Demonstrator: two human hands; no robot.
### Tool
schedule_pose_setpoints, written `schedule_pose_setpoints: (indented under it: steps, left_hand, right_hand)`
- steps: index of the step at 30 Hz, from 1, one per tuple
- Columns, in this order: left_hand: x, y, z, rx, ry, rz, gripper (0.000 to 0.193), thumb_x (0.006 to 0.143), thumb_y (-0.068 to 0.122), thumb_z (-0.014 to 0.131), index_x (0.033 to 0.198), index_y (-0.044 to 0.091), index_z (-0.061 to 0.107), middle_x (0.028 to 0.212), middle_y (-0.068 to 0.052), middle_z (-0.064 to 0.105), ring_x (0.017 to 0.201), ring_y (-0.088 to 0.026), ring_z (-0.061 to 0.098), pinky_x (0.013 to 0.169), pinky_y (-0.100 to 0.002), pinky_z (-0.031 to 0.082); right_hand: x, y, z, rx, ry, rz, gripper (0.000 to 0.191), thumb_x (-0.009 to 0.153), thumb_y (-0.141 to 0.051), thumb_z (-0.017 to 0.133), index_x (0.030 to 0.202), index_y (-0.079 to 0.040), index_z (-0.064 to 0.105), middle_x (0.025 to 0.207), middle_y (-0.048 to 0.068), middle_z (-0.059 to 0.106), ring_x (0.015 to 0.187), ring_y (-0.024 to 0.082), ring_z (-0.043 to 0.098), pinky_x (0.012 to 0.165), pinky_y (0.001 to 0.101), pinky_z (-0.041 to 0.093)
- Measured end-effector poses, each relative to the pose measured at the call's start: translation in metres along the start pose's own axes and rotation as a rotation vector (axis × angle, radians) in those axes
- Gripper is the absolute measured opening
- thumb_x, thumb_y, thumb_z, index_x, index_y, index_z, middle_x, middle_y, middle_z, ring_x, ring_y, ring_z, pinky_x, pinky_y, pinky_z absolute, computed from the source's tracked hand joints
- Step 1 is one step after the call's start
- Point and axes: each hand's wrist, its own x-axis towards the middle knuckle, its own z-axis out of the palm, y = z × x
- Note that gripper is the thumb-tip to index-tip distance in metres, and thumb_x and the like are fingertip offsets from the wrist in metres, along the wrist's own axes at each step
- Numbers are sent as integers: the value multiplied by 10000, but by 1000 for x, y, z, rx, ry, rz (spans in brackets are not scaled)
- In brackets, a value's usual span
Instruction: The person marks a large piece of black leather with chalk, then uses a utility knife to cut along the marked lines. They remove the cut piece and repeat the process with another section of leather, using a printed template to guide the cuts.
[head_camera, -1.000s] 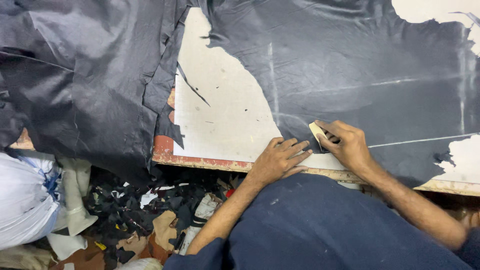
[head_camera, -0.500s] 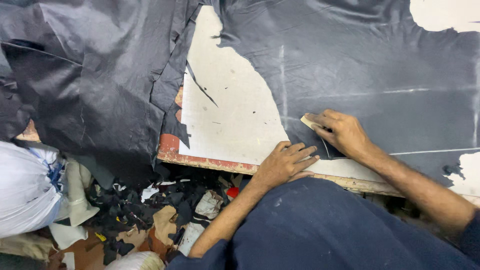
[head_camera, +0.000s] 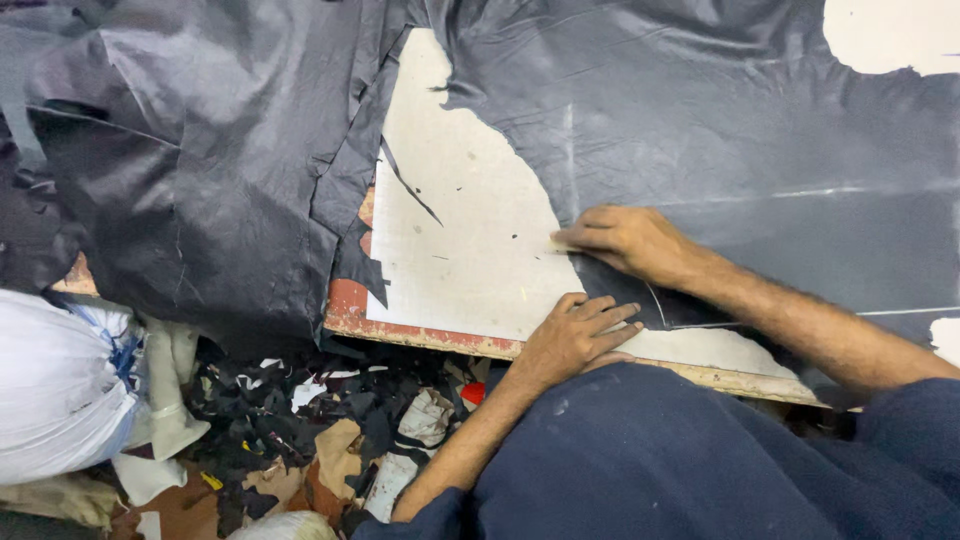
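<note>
A large sheet of dark leather (head_camera: 720, 130) covers most of the upper right of the frame, spread flat over the table (head_camera: 470, 250), whose pale top shows bare in the middle and whose worn red edge runs along the lower centre. A second heap of dark leather (head_camera: 200, 170) lies crumpled over the upper left, hanging past the table's edge. At the left edge sits a stuffed white sack (head_camera: 55, 390), and beside it, in the lower middle, the floor (head_camera: 330, 440) is littered with dark and pale offcuts. The left hand (head_camera: 580, 335) lies flat and unclenched on the leather's cut edge near the table's rim, holding nothing. Just above it, the right hand (head_camera: 625, 240) is closed around a small pale marking piece (head_camera: 560, 243) whose tip touches the leather's edge.
</note>
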Motion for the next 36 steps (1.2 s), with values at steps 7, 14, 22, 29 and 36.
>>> schedule_pose_setpoints:
  steps: [7, 14, 22, 29, 36]
  left_hand:
    - [9, -5, -5, -184, 300, -332, 346, 1001, 303, 761, 1328, 200, 711, 1393, 49, 685, 1310, -113, 613, 1111, -373, 465]
    - [65, -18, -24, 181, 163, -304, 824, 896, 627, 628, 1490, 65, 524, 1518, -131, 542, 1412, -285, 481, 1171, -534, 326]
    - [86, -14, -14, 186, -18, -381, 836, 882, 742, 585, 1560, 262, 492, 1585, -208, 360, 1456, -358, 333, 1193, -605, 249]
    - [75, -13, -20, 134, -125, -327, 717, 846, 674, 644, 1489, 376, 542, 1634, -255, 226, 1480, -422, 254, 1196, -618, 193]
    - [79, -15, -15, 152, -3, -367, 552, 914, 579, 623, 1434, 393, 620, 1626, -222, 340, 1421, -361, 384, 1162, -557, 300]
  right_hand:
    - [-44, 41, -93, 551, 748, 252, 182, 1171, 44, 688, 1347, 65, 647, 1174, 149, 692, 1020, 167, 723, 864, 293, 659]
    - [-136, 48, -47, 459, 814, 632, 224, 1099, 77, 648, 1323, 83, 643, 1209, 157, 674, 1046, 184, 707, 821, 276, 643]
    - [-221, 41, 0, 253, 899, 727, 180, 1142, 119, 628, 1321, 113, 637, 1217, 185, 626, 1082, 216, 711, 843, 274, 647]
    - [-240, 52, 14, 274, 902, 728, 155, 1153, 93, 657, 1308, 90, 654, 1210, 176, 630, 1058, 198, 716, 774, 248, 648]
    - [-247, 52, 21, 220, 882, 716, 171, 1141, 88, 654, 1311, 83, 669, 1209, 176, 650, 1062, 209, 728, 785, 253, 657]
